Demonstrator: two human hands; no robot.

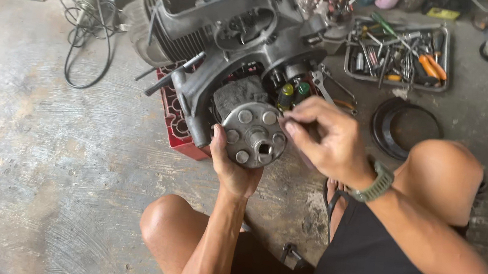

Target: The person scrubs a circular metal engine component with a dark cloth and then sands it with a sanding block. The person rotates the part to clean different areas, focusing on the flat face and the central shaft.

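Count: one engine casing (229, 40); one round metal clutch drum (254, 135) held between two hands, left hand (234, 169) below it, right hand (327, 139) beside it. One red plastic crate (174, 125) left of the hands. One metal tool tray (399, 53), one black rubber ring (406, 127), one coiled cable (87, 32) beyond.

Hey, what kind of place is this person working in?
Probably an informal repair workshop: an engine sits on a bare concrete floor, a metal tray of tools lies nearby, and the left hand steadies a round metal part.
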